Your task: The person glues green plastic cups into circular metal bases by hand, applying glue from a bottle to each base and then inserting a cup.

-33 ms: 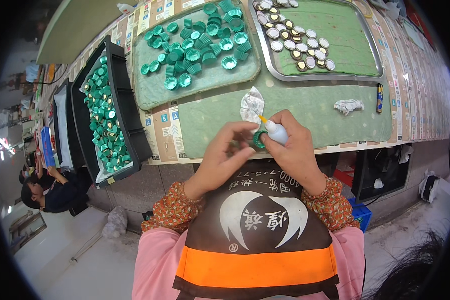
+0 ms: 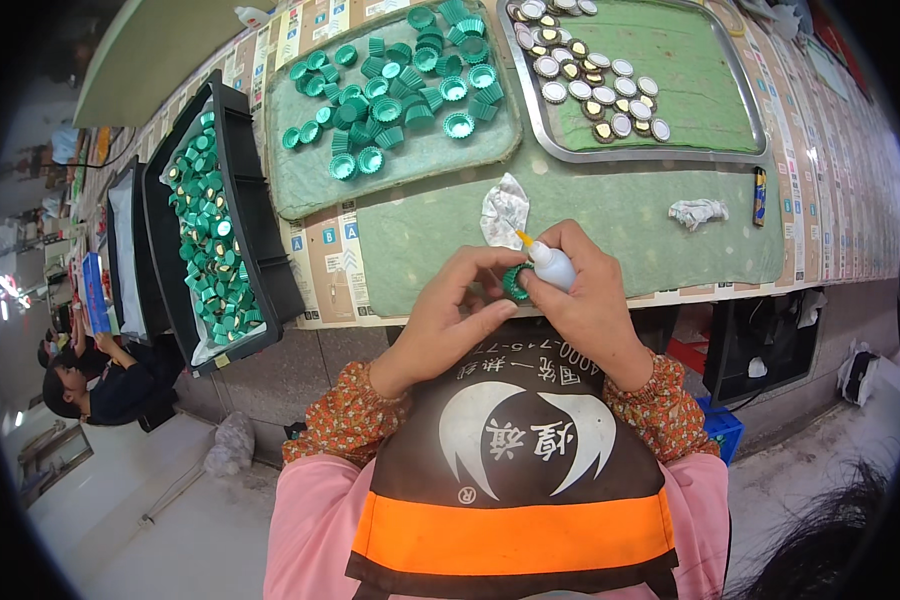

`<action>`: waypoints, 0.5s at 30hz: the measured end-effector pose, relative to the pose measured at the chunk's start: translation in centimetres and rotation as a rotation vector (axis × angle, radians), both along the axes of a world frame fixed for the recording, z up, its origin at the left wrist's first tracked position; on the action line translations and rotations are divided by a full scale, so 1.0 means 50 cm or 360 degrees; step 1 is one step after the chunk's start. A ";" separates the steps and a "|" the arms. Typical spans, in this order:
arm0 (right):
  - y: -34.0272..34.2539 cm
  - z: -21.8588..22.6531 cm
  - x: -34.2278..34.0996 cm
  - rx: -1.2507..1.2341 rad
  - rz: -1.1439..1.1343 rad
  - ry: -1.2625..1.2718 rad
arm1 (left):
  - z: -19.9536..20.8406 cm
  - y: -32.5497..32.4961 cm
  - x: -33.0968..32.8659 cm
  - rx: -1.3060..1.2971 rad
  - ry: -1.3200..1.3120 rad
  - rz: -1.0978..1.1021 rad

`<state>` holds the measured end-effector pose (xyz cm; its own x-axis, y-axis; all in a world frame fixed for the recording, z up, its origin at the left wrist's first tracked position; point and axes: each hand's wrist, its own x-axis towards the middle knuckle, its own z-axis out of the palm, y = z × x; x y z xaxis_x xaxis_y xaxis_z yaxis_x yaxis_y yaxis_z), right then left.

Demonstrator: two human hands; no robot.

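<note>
Above the table's near edge, my two hands meet at a small green fluted cap [image 2: 516,282]. My left hand [image 2: 460,308] is curled around its left side, index finger at the top edge and thumb below. My right hand [image 2: 582,290] grips a small white squeeze bottle [image 2: 553,267] with a yellow nozzle pointing up and left; its thumb and fingertips also press on the cap's right side. What lies inside the cap is hidden by my fingers. Just beyond the nozzle lies a crumpled white cloth [image 2: 505,208].
A cloth-lined tray [image 2: 290,190] holds many green caps. Right of it, a metal-rimmed tray [image 2: 660,156] carries round white and dark gold pieces. A black crate [image 2: 260,215] of green caps stands left. A rag [image 2: 698,212] and a blue-yellow tube [image 2: 760,196] lie right.
My left fingers have come in slightly to the right and closed around the green cap. My right hand and the bottle have hardly moved.
</note>
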<state>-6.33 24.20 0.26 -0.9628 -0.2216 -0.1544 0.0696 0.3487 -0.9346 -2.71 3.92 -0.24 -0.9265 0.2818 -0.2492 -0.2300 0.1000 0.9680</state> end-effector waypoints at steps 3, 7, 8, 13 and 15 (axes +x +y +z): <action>-0.003 0.008 0.001 -0.0086 0.0021 -0.0028 | -0.008 0.002 -0.003 0.0059 0.0030 -0.0079; 0.000 0.009 0.005 -0.0173 0.0023 -0.0087 | -0.018 0.005 0.001 0.0169 -0.0018 -0.0059; 0.000 0.010 0.006 -0.0173 0.0023 -0.0085 | -0.028 0.004 0.002 0.0317 -0.0129 -0.0009; 0.023 0.035 0.006 -0.0421 -0.0016 -0.0131 | -0.036 -0.022 -0.008 0.0766 -0.0490 0.0163; 0.034 0.042 0.002 -0.0320 0.0066 0.0087 | -0.034 -0.032 -0.004 0.0897 -0.0562 0.0201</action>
